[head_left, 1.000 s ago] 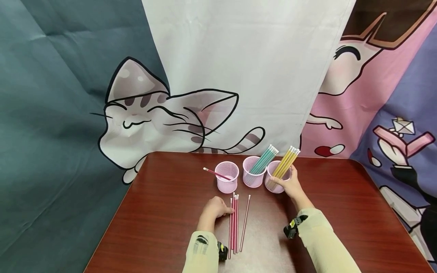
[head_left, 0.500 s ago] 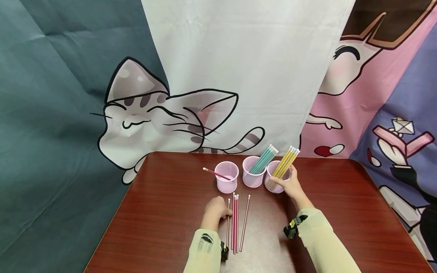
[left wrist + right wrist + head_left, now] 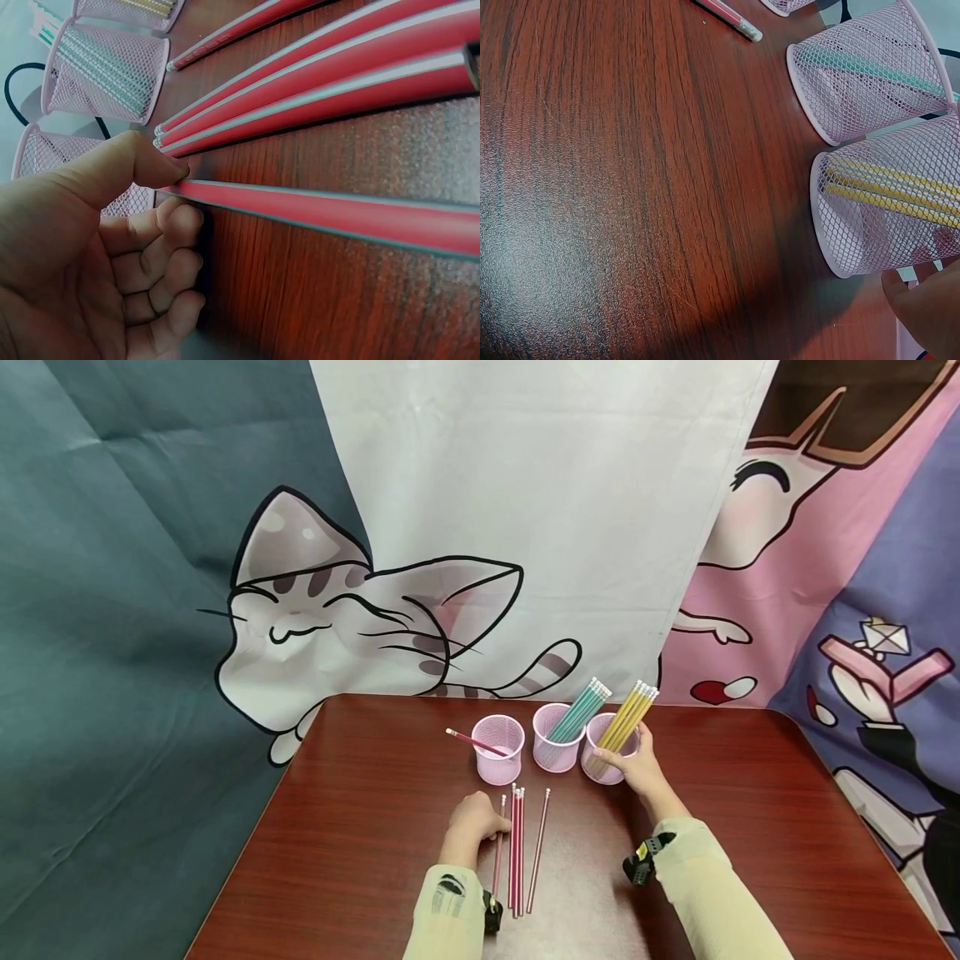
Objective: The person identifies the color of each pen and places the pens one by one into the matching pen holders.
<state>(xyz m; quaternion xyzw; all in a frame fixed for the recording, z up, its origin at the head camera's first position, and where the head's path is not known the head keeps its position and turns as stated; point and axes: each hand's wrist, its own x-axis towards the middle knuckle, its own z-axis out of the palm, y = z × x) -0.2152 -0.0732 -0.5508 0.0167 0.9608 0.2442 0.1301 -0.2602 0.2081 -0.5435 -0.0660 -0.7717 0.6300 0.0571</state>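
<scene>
My left hand (image 3: 474, 817) pinches a red pencil (image 3: 337, 215) between thumb and index finger near its eraser end; the other fingers curl below. Right beside it on the table lies a close group of red pencils (image 3: 517, 860), with one lone red pencil (image 3: 537, 852) to their right. My right hand (image 3: 637, 768) holds the rightmost pink mesh pencil cup (image 3: 847, 244), thumb on the near side and fingers around the far right. Yellow pencils (image 3: 628, 717) lean in that cup, white erasers up.
A middle mesh cup (image 3: 551, 757) touches or nearly meets the right one and holds teal pencils (image 3: 581, 710). The left mesh cup (image 3: 498, 771) has one red pencil (image 3: 467, 738) slanting over its rim. A printed cloth (image 3: 570, 527) hangs behind the brown table (image 3: 360, 827).
My left hand has drawn one red pencil slightly left, away from the group, and its near end has swung left. The right hand and the cups have stayed put.
</scene>
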